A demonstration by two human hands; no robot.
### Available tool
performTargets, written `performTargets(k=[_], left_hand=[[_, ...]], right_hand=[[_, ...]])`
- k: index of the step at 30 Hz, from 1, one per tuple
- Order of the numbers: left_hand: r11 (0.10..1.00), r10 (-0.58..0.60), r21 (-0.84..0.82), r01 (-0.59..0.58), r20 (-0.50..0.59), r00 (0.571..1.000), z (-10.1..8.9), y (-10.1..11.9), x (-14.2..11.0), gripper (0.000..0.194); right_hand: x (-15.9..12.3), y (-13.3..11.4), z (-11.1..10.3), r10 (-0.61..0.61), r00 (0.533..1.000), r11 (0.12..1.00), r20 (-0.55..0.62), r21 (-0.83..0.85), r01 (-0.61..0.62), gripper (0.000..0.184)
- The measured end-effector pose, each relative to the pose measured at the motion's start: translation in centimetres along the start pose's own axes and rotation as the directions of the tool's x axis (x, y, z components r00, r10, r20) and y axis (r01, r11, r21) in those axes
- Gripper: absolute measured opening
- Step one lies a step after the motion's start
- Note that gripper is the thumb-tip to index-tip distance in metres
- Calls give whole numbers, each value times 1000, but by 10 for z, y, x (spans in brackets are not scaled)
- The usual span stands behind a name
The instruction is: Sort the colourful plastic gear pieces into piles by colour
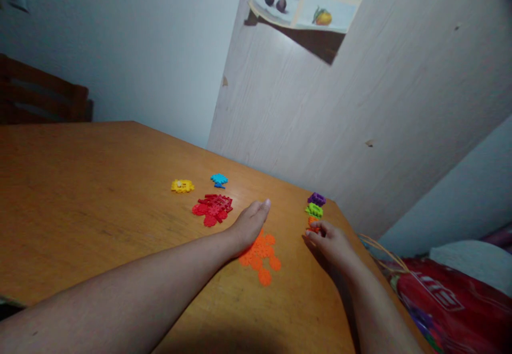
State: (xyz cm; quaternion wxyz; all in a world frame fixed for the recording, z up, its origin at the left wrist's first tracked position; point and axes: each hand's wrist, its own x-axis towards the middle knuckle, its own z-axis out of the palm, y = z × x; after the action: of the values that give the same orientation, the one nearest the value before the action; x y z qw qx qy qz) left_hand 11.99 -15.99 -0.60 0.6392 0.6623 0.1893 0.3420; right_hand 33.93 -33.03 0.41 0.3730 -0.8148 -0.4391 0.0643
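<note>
My left hand [252, 223] is open, fingers straight and together, its edge down against a flat cluster of orange toy gear pieces [263, 252], part of which it hides. My right hand [330, 239] has its thumb and fingers curled around a small orange gear block [313, 220], mostly covered by the fingertips. Just behind that block sit a lime green gear block [314, 210] and a purple one [317, 199], in a row. To the left of my left hand lies a pile of red gear pieces and sticks [214, 208].
Farther back on the wooden table [100, 194] are a yellow gear block [182, 186] and light blue gear pieces [219, 178]. A panelled wall borders the table's far edge. Beyond the right edge lies a red bag [460, 300]; a wooden chair [44, 93] stands back left.
</note>
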Motion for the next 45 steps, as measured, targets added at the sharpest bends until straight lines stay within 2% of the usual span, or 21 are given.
performTargets(k=[2,6,9,11,14,19,24,28,32,36,39,42,45], left_hand=[[998,-45,-54,46,20,999,2,3,-3,55],[963,-140,-218,160,103,985,7,10,-8,66],[932,-173,-295,209,145,974,9,13,-9,70],[941,-162,-276,195,137,977,9,13,-9,69],[964,-140,-212,159,99,985,8,13,-8,66],[980,-107,-162,116,62,992,7,10,-5,59],[985,-86,-143,96,74,994,7,10,-5,51],[990,-66,-117,79,113,991,8,15,-9,33],[995,-66,-67,76,133,989,10,16,-12,21],[995,-83,-38,91,181,980,10,13,-13,25],[995,-97,13,96,204,974,9,12,-12,22],[993,-111,-17,116,194,975,7,13,-11,18],[984,-134,-91,151,168,977,6,15,-11,19]], right_hand=[[-8,-18,6,-21,995,998,95,55,16,23],[-24,-51,24,-78,955,992,288,122,44,21],[-31,-65,35,-117,927,992,356,84,93,24],[-31,-67,40,-118,918,993,378,52,106,27],[-30,-67,41,-102,920,995,378,16,103,29],[-29,-67,40,-84,913,996,399,-5,94,20],[-29,-70,42,-82,923,995,377,-19,96,15],[-29,-72,43,-129,939,991,319,-4,137,16],[-29,-71,47,-184,945,977,270,157,145,10],[-29,-69,53,-137,955,889,263,457,2,17],[-30,-71,57,-103,954,814,280,576,-81,24],[-32,-76,57,-126,960,862,249,507,-19,27],[-34,-83,54,-210,961,957,179,238,165,27]])
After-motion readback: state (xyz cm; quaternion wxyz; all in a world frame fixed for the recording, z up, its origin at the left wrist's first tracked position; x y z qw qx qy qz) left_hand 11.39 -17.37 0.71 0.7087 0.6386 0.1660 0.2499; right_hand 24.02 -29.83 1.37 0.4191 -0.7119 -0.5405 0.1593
